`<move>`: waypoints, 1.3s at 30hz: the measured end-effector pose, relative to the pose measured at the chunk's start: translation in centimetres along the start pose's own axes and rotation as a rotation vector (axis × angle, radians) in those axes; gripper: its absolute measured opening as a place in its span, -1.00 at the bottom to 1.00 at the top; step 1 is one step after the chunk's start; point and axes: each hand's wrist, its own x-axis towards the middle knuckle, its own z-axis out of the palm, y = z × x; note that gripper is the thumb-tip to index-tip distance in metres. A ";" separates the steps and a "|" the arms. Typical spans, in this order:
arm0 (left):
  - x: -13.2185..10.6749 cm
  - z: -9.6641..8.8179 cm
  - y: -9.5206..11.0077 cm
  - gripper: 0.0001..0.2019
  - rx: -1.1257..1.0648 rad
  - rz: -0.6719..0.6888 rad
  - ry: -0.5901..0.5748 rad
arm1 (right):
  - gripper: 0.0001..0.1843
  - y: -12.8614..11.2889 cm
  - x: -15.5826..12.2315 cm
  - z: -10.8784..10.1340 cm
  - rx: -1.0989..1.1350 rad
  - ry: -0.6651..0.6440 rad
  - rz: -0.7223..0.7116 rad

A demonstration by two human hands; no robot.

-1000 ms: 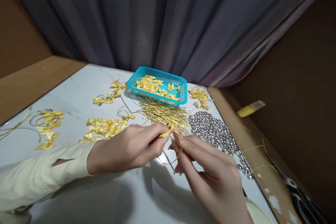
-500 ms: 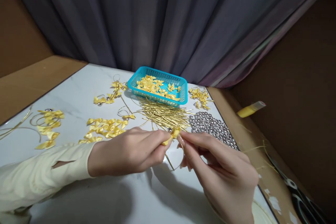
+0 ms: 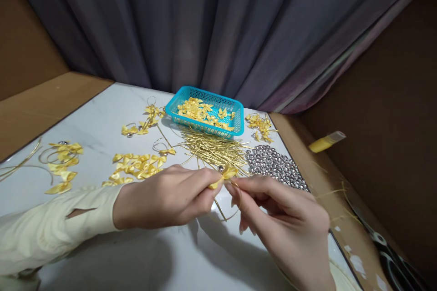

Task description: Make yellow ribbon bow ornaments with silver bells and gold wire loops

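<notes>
My left hand (image 3: 174,198) is closed in a pinch on a yellow ribbon bow (image 3: 229,172), which sticks out past the fingertips. A small silver bell or bead (image 3: 221,169) sits against the bow. Just right of it my right hand (image 3: 287,223) pinches a thin gold wire (image 3: 240,200) that curves down in a loop below the bow. Behind the hands lies a heap of gold wire ties (image 3: 213,148). To its right is a pile of silver beads (image 3: 276,166). Loose yellow bows (image 3: 136,166) lie left of my left hand.
A blue basket (image 3: 205,122) with more bows stands at the back. Bows with wire loops lie in clusters at left (image 3: 64,163), back left (image 3: 146,118) and back right (image 3: 259,126). Black-handled scissors (image 3: 392,254) and a yellow tube (image 3: 326,141) are at right, beyond the table edge.
My right hand has shifted slightly left and down, its fingertips now under the bow on the wire instead of at the bow's right end. My left hand has barely moved.
</notes>
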 end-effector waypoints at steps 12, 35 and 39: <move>0.3 -0.4 0.1 -0.86 -0.159 -0.111 -0.073 | -0.85 0.2 -0.1 0.1 -0.088 0.092 -0.125; 0.6 -0.7 0.0 -0.80 -0.122 -0.022 -0.102 | -0.80 0.9 1.9 -1.0 0.637 -0.332 0.706; 0.7 -0.8 0.1 -0.78 -0.105 0.002 -0.087 | -0.84 1.6 2.2 -1.1 0.798 -0.431 0.751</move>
